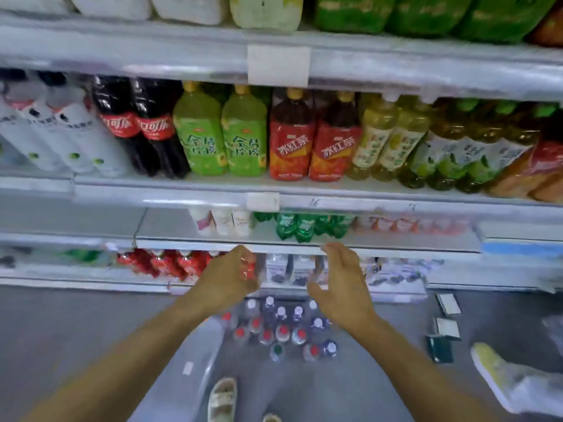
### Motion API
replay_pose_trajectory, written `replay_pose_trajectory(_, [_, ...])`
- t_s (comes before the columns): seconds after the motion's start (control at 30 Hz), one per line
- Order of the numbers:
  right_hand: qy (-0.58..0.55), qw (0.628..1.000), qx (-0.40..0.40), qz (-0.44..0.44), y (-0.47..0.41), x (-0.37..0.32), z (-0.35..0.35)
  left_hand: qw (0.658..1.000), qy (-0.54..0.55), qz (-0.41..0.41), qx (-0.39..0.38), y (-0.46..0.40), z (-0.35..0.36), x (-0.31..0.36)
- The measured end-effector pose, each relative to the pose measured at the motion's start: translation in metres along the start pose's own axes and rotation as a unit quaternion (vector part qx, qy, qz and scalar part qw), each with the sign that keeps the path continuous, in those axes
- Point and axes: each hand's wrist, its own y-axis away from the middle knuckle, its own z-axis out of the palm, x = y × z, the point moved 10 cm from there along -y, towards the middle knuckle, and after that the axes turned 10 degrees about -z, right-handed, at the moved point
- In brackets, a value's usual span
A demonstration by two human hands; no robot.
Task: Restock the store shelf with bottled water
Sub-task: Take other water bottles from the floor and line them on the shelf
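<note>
Left hand [227, 277] gripped red-labelled bottle [248, 269] in front of low shelf [304, 247]. Right hand [341, 281] held nothing, grip wide, fingers loosely bent. Water bottles [281, 327] stood clustered on floor [76, 324] below both hands. Picture blurred.

Scene evenly lit, bright, w/ cool bluish cast; light source not seen. Glare streaks noted on shelf edges [213, 35] well above fingers [243, 254]. Motion blur throughout: hands smeared, bottles [280, 327] on floor below fingers soft, labels beyond fingertips unreadable. Sharpest detail found on big bottles [289, 138] above fingers. Wide-angle bowing seen at edges; shelves curve down to far right. Shadows faint, soft.
</note>
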Motion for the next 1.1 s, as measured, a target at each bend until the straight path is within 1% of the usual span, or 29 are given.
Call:
replay_pose_trajectory(0.07, [-0.01, 0.999, -0.031, 0.02, 0.012, 0.013, 0.021, 1.0, -0.022, -0.019, -0.002, -0.002, 0.015, -0.02])
replay_pose_trajectory(0.17, [-0.023, 0.999, -0.034, 0.034, 0.028, 0.029, 0.046, 0.999, -0.023, -0.047, -0.012, -0.006, 0.034, -0.053])
replay_pose_trajectory(0.3, [-0.036, 0.996, -0.047, 0.061, 0.047, 0.046, 0.081, 0.994, -0.078, -0.073, -0.017, -0.011, 0.052, -0.089])
replay_pose_trajectory(0.47, [-0.039, 0.992, -0.087, 0.085, 0.058, 0.052, 0.123, 0.99, -0.078, -0.107, -0.051, -0.021, 0.07, -0.137])
replay_pose_trajectory(0.67, [-0.046, 0.985, -0.096, 0.139, 0.078, 0.056, 0.161, 0.98, -0.124, -0.121, -0.095, -0.037, 0.092, -0.181])
replay_pose_trajectory(0.9, [-0.052, 0.974, -0.128, 0.18, 0.104, 0.057, 0.217, 0.975, -0.123, -0.134, -0.125, -0.055, 0.112, -0.229])
replay_pose_trajectory(1.0, [-0.065, 0.971, -0.141, 0.18, 0.097, 0.054, 0.25, 0.974, -0.112, -0.149, -0.126, -0.07, 0.116, -0.25])
replay_pose_trajectory(1.1, [-0.079, 0.972, -0.137, 0.172, 0.081, 0.057, 0.289, 0.975, -0.094, -0.16, -0.119, -0.092, 0.121, -0.269])
